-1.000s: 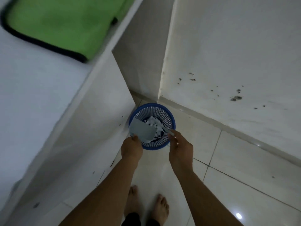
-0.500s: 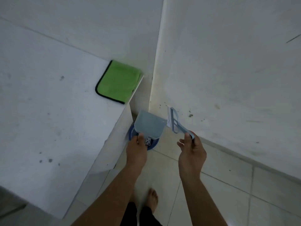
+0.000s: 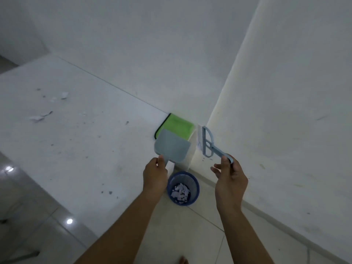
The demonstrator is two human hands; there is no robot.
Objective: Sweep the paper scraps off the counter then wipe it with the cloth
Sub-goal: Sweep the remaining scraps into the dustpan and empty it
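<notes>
My left hand (image 3: 155, 175) grips the handle of a pale blue dustpan (image 3: 172, 146), held above the counter's right end. In my right hand (image 3: 229, 178) is the handle of a small pale blue brush (image 3: 206, 142) with white bristles, raised beside the wall. A folded green cloth (image 3: 177, 126) with a dark edge lies at the back right corner of the white counter (image 3: 76, 141), partly hidden by the dustpan. Several white paper scraps (image 3: 41, 117) lie at the counter's far left. A blue mesh bin (image 3: 183, 189) on the floor below holds torn paper.
White walls meet in a corner just behind the cloth. The bin stands in the narrow gap between the counter's end and the right wall. Glossy floor tiles (image 3: 190, 235) lie around my feet. Small dark specks dot the counter top.
Both hands have risen from the bin to counter height with dustpan and brush. The view has lifted, so the counter top and its scraps have come into sight.
</notes>
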